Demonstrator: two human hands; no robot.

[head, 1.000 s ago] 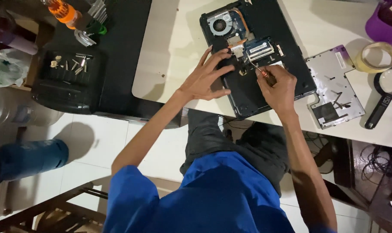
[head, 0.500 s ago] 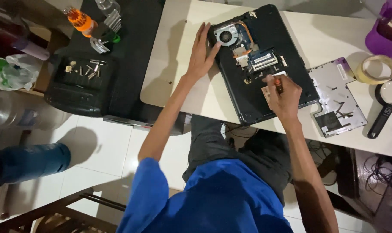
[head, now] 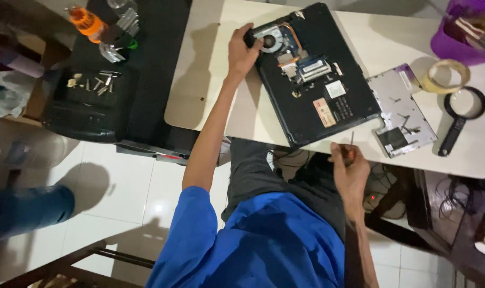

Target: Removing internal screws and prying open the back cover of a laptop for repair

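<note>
Left hand: the left hand [head: 242, 50] lies on the far left corner of the laptop [head: 317, 80], fingers [head: 253, 42] curled over its edge and gripping it beside the fan [head: 270, 40].
Right hand: the right hand [head: 349, 170] hangs just off the near edge of the surface [head: 210, 80], fingers clenched around a small screwdriver [head: 351, 146]; only the thin shaft and a bit of reddish handle show, the rest is buried in the fist.
Laptop: black, lying bottom-up and turned at an angle across the middle of the surface, its near corner reaching the near edge. A hatch is open at the far end, showing the fan, a copper pipe and a circuit board; finer parts are too small to make out.
Cover plate: a grey cover plate [head: 400, 112] lies just right of the laptop near the near edge, with a few tiny dark bits on it, perhaps screws.
Right end of surface: a roll of tape [head: 444, 76] and a black magnifying glass [head: 461, 117] lie close together; a purple tub [head: 461, 40] at the far right corner is cut off by the frame.
Left side: a black tray [head: 82, 112] on a separate dark stand holds loose metal bits; an orange-topped item [head: 85, 18] beyond it is blurred.
Below: the person's lap and blue shirt [head: 263, 245] hide the floor under the near edge.
</note>
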